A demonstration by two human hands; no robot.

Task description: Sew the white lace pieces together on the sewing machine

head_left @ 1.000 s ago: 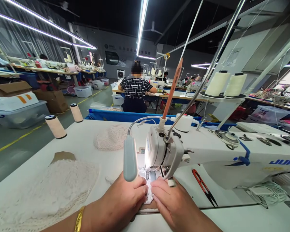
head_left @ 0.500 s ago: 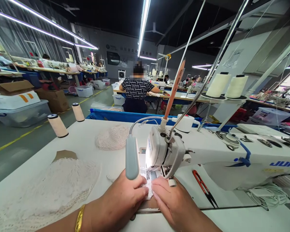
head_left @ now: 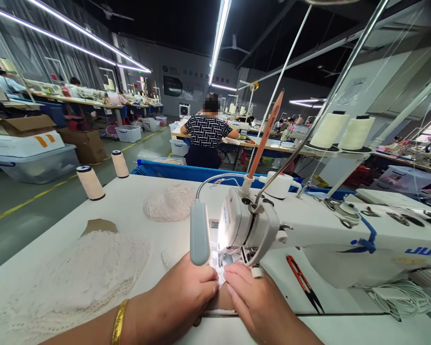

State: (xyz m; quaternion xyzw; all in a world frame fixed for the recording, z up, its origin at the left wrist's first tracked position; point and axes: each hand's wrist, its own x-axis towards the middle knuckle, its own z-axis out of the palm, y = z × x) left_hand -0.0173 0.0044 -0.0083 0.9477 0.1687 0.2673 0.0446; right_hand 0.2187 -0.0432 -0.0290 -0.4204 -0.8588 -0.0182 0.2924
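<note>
A narrow strip of white lace [head_left: 221, 276] lies under the lit needle area of a white sewing machine [head_left: 233, 225]. Thumb and forefinger of my left hand [head_left: 181, 294] pinch its left edge. On the other side, my right hand [head_left: 258, 299] presses the strip with fingers held together. Both hands rest close in front of the presser foot, and they hide part of the strip. A grey lamp [head_left: 199, 235] hangs over the left fingertips. A brown pattern piece or panel [head_left: 222, 299] shows between the hands.
White lace pieces [head_left: 89, 273] spread at left, with a lace bundle [head_left: 170, 203] behind. Red-handled thread snips [head_left: 303, 282] lie right of my right hand. Two thread cones [head_left: 90, 183] stand at the table's left edge. A person [head_left: 208, 132] sits ahead at another table.
The lace strip has moved slightly forward under the machine, so less of it shows between my hands. Both hands keep their hold. The view has shifted a little.
</note>
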